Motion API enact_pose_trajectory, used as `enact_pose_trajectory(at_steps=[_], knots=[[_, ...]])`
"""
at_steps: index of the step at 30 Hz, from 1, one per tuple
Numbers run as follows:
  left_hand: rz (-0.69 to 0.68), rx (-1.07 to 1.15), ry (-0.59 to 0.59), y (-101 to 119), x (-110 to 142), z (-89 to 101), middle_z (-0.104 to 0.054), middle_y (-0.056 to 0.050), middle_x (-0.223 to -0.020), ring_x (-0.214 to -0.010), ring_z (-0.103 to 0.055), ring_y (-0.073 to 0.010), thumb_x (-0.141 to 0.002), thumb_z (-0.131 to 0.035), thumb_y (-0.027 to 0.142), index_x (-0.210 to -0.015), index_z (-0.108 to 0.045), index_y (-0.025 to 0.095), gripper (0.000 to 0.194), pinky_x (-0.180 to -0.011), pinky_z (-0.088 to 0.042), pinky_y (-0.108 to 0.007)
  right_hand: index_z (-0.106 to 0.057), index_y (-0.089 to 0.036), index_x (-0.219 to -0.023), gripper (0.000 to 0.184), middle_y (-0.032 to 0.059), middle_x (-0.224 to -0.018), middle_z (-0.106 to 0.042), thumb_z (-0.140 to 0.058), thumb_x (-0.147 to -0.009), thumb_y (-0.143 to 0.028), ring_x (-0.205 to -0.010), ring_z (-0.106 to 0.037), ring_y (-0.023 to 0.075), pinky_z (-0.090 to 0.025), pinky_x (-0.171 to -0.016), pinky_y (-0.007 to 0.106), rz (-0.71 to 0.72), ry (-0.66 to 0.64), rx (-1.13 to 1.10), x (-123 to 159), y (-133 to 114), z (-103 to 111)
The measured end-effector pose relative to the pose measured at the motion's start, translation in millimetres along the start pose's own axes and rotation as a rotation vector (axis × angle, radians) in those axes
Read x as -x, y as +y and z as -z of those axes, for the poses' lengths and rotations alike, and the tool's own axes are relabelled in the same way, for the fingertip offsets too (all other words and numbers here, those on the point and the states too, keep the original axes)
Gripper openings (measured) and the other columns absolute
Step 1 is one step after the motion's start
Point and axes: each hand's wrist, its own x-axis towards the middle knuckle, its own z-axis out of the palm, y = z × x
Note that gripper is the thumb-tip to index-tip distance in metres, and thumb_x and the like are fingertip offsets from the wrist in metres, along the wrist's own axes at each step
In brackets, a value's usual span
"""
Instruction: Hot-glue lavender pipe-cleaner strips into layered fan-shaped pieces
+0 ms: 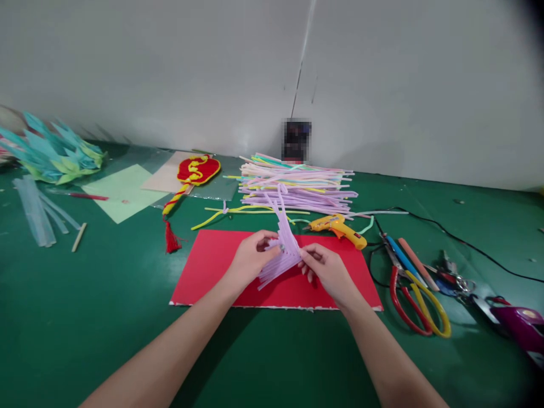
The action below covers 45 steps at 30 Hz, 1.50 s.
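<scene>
Above the red board [212,266], both hands grip a fan-like piece made of lilac pipe cleaners [287,241]. My left hand [253,255] pinches its left side between thumb and fingers. At its right edge, my right hand [325,266] holds it with thumb and forefinger pressed together. Strands of the piece rise to a curled tip and others slant down to the lower left. Just behind the board lies a heap of pastel pipe cleaners [297,190], with a yellow glue gun [338,226] to its front right.
Scissors with red and yellow handles [429,306], pens [410,260], keys [453,277] and a purple tool [518,323] lie at right. A black cord [459,235] crosses there. Leftward are a red-yellow fan ornament [198,170], green paper [127,190], glue sticks [36,212] and teal paper pieces [55,150].
</scene>
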Motion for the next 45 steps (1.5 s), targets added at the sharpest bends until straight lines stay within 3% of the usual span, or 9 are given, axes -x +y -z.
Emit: enact_pose_trajectory(at_steps=[17,29,33,39,45], knots=[[-0.034,0.016,0.048,2.1,1.9,-1.5,-0.063,-0.001,-0.080,-0.075,-0.058,-0.0143,-0.070,-0.059,0.017,-0.088,-0.059,0.017,0.018,-0.068,-0.045,-0.025,-0.056,-0.016,-0.075,0.026,-0.0012,-0.060,-0.062,-0.062,-0.073,-0.042,-0.046,-0.055,0.0081,-0.047,-0.045,0.021,0.002,-0.014,-0.080,-0.3,1.6,-0.7],[-0.028,0.065,0.017,-1.7,0.3,-2.5,-0.064,-0.003,-0.083,-0.077,-0.058,-0.0157,-0.070,-0.059,0.022,-0.090,-0.059,0.017,0.021,-0.069,-0.044,-0.026,-0.059,-0.016,-0.077,0.027,-0.0016,-0.058,-0.062,-0.068,-0.067,-0.039,-0.047,-0.057,0.0093,-0.047,-0.046,0.022,-0.014,-0.011,-0.099,0.0,2.5,-1.2],[0.004,0.177,0.029,-4.1,-0.8,-3.5,-0.065,-0.003,-0.087,-0.079,-0.059,-0.0158,-0.077,-0.052,0.033,-0.095,-0.059,0.018,0.024,-0.068,-0.044,-0.025,-0.059,-0.016,-0.077,0.026,-0.0014,-0.058,-0.062,-0.068,-0.067,-0.038,-0.051,-0.058,0.0104,-0.049,-0.050,0.024,0.029,0.057,-0.107,1.5,-2.1,-0.2],[-0.010,0.091,0.073,-7.3,0.1,-1.0,-0.064,-0.002,-0.082,-0.082,-0.057,-0.0174,-0.080,-0.048,0.046,-0.077,-0.060,0.019,0.030,-0.068,-0.044,-0.024,-0.060,-0.017,-0.078,0.025,-0.0004,-0.061,-0.064,-0.070,-0.067,-0.037,-0.053,-0.059,0.0114,-0.052,-0.054,0.026,0.141,0.236,-0.162,0.6,-7.1,8.8],[-0.043,0.195,-0.087,-4.4,0.5,-2.7,-0.063,-0.002,-0.076,-0.076,-0.061,-0.0164,-0.080,-0.049,0.040,-0.079,-0.055,0.018,0.023,-0.072,-0.047,-0.027,-0.061,-0.017,-0.079,0.027,0.0004,-0.063,-0.063,-0.072,-0.065,-0.037,-0.055,-0.058,0.0123,-0.053,-0.051,0.027,0.186,0.343,-0.267,-5.8,-2.8,20.2]])
